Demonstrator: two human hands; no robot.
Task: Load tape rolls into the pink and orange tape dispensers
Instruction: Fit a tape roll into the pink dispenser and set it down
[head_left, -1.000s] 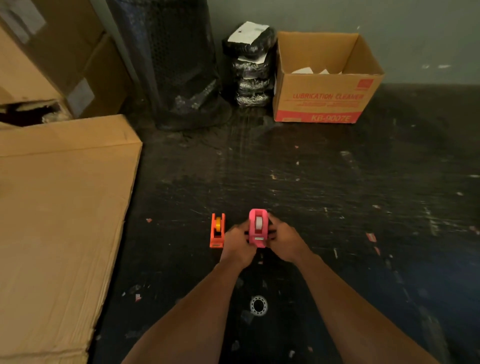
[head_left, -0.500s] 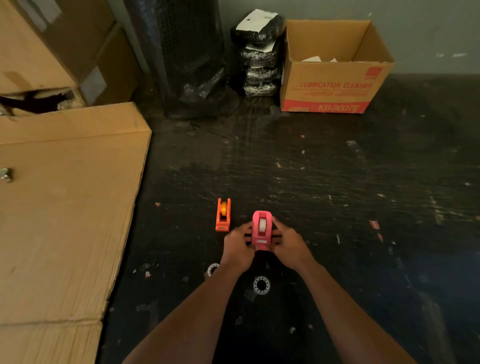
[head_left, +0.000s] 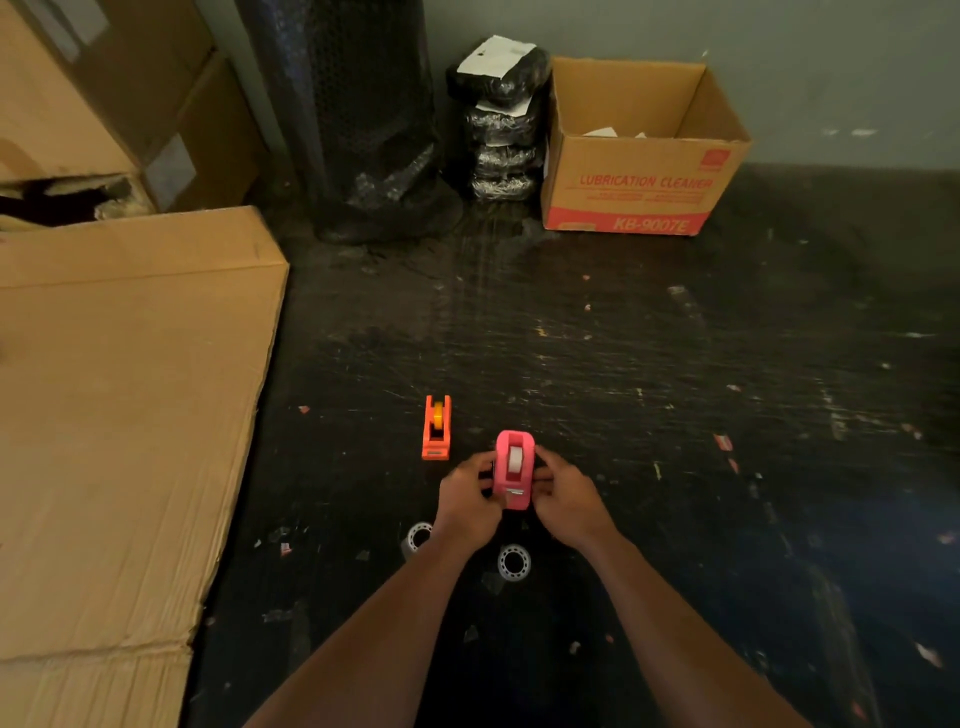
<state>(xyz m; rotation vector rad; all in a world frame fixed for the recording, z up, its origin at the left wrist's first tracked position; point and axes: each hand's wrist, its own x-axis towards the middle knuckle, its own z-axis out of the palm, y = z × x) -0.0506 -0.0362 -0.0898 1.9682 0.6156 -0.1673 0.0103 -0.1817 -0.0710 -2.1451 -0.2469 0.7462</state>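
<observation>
Fingers (head_left: 485, 470) of both hands are clamped on the pink tape dispenser (head_left: 513, 475), the left hand (head_left: 467, 501) gripping its left side and the right hand (head_left: 566, 499) its right, holding it near the middle of the dark surface (head_left: 675, 415), toward the near edge. A white roll already shows in its well, so this one looks loaded or nearly seated. The orange tape dispenser (head_left: 436, 428) stands just beside it to the left, untouched, with a yellow roll visible inside; the task seems close to done, though I cannot tell whether the tape ends are threaded. Around them, largest first: flat cardboard sheet (head_left: 119, 415) along the left edge, open cardboard box (head_left: 634, 176) at the far edge, black wrapped bundles (head_left: 501, 119) beside it. Two loose tape rolls (head_left: 514, 561) lie under the wrists. Nothing blocks the dispensers.
</observation>
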